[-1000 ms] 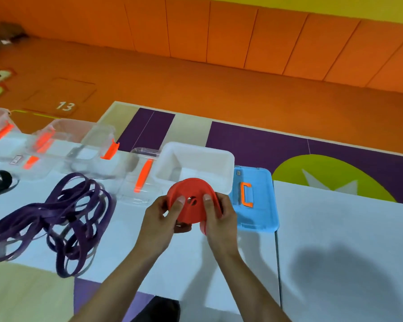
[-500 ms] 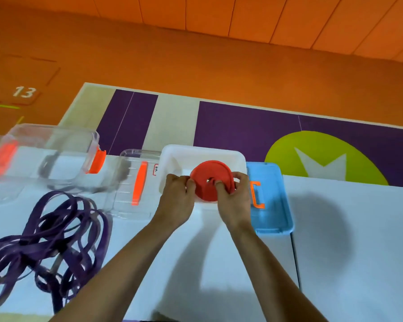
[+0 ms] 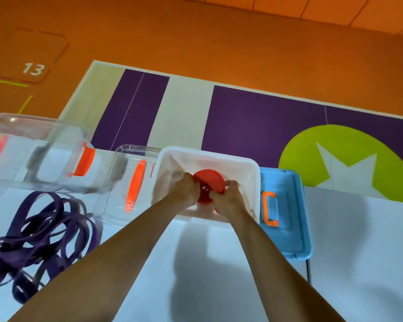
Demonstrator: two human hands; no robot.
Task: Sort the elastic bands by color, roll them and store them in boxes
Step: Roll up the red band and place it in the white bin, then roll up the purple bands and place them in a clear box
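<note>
Two-handed, a red roll [image 3: 208, 182] is held in the mouth of the white box [image 3: 251, 168]: left hand [image 3: 184, 188] curled round its left edge, right hand [image 3: 228, 198] gripping its lower right. Purple bands [image 3: 40, 231] lie loose on the table [image 3: 358, 252], well left.

Orange floor [image 3: 196, 43] meets a purple-and-cream mat [image 3: 254, 117], apparently padded orange wall [image 3: 335, 8] beyond.

Middle box [image 3: 254, 173] sitting at the worktop's [image 3: 358, 252] far edge. Rolled band [image 3: 209, 182] sitting within its rim, left hand [image 3: 184, 189] and right hand [image 3: 228, 198] gripping it from either side. Right lid [image 3: 286, 217] lying just beside the box's right wall, left lid [image 3: 126, 182] lying against its left wall. Left box [image 3: 33, 154] standing further left along the far edge. Loose bands [image 3: 40, 233] lying in front of it, by the left edge.
</note>
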